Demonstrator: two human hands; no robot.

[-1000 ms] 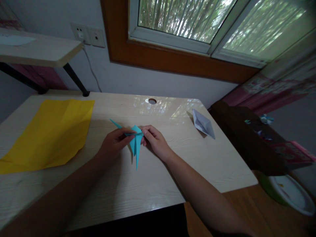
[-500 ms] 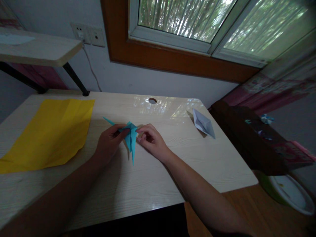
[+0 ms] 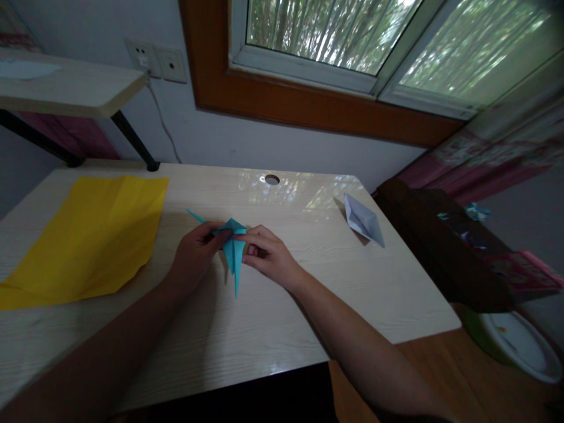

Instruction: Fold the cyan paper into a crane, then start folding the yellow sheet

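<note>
A turquoise origami crane [image 3: 236, 249] is held just above the desk, with one thin point sticking out to the upper left and another hanging down toward me. My left hand [image 3: 198, 249] pinches its left side, thumb on top and fingers partly hidden behind. From the right, my right hand [image 3: 268, 252] lays its index finger across the front of the folded paper near the left thumb. The other right fingers are curled, and its thumb sits by the paper's right edge.
A yellow paper sheet [image 3: 101, 235] lies on the left of the desk [image 3: 282, 329]. A white folded paper boat [image 3: 363, 220] rests near the right edge. A raised shelf [image 3: 74, 88] stands at the back left. Beyond the desk is a green and white bin [image 3: 520, 346].
My right index finger has moved left from the paper's edge onto its front. The crane has shifted slightly, its lower point tipping down, while my left hand keeps its hold.
</note>
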